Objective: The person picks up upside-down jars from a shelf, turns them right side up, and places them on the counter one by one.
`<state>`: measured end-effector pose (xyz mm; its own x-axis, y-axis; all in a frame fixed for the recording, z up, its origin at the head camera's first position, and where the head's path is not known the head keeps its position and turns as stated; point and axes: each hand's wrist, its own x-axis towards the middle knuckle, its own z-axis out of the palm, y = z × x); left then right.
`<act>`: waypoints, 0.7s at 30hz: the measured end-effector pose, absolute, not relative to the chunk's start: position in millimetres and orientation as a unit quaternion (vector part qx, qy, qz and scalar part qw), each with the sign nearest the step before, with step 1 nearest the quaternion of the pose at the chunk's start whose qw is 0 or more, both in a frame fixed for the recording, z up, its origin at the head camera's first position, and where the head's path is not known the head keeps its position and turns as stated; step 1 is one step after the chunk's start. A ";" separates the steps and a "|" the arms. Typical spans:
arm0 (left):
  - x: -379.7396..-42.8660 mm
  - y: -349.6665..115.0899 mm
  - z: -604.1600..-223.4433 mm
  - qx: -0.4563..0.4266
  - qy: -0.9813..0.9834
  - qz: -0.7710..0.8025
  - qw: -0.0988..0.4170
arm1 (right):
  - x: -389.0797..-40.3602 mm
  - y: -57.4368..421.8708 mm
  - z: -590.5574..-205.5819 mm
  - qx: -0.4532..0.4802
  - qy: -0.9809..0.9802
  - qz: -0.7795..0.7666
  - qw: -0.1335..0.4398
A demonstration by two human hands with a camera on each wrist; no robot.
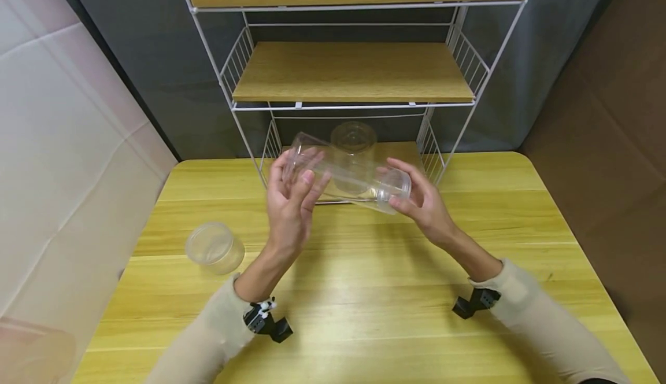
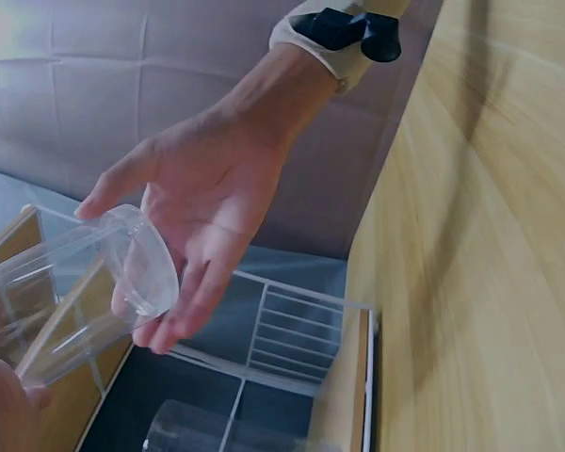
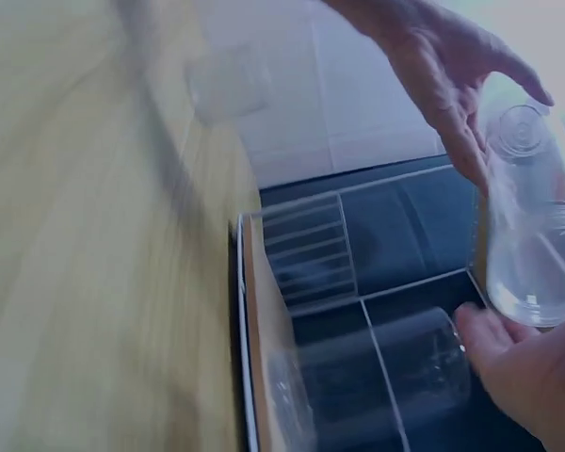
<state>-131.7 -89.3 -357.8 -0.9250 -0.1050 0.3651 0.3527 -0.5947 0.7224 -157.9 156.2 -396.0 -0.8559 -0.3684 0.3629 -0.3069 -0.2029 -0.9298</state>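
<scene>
A tall clear plastic jar (image 1: 338,173) is held tilted above the table, in front of the shelf rack. My left hand (image 1: 291,205) holds its left end, thumb on the near side and fingers behind. At the right end, my right hand (image 1: 421,205) pinches it between thumb and fingers. A narrower, ringed clear section (image 1: 393,187) shows at that end. The right wrist view shows the same jar (image 3: 537,179), with ridged rings round its middle. Its far end lies between the right hand's thumb and fingers (image 2: 193,311) in the left wrist view.
Another clear jar (image 1: 354,138) stands on the rack's bottom shelf, behind the held one. A short clear tub (image 1: 215,248) sits on the table (image 1: 338,314) beside my left forearm. The white wire rack (image 1: 354,106) has wooden shelves. Walls flank both sides.
</scene>
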 end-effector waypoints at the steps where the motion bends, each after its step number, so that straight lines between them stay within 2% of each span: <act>1: -131.7 -88.1 -358.4 -0.147 -0.429 -0.882 0.131 | -157.5 154.3 -397.5 -0.261 0.609 -0.748 0.022; 8: -131.8 -88.1 -364.8 -0.161 -0.439 -0.875 0.128 | -158.0 151.3 -402.5 -0.244 0.495 -0.833 0.037; 16: -126.5 -96.4 -373.1 -0.177 -0.457 -0.870 0.054 | -160.3 166.9 -392.4 -0.217 0.468 -0.856 0.015; 21: -122.6 -100.2 -376.6 -0.157 -0.520 -0.839 0.014 | -162.4 178.9 -380.3 -0.222 0.481 -0.848 -0.004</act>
<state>-122.6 -100.2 -376.6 -0.9504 0.1404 0.2775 0.1861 -0.4580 0.8692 -162.4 178.9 -380.3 -0.9011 -0.2070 0.3810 -0.2208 -0.5372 -0.8141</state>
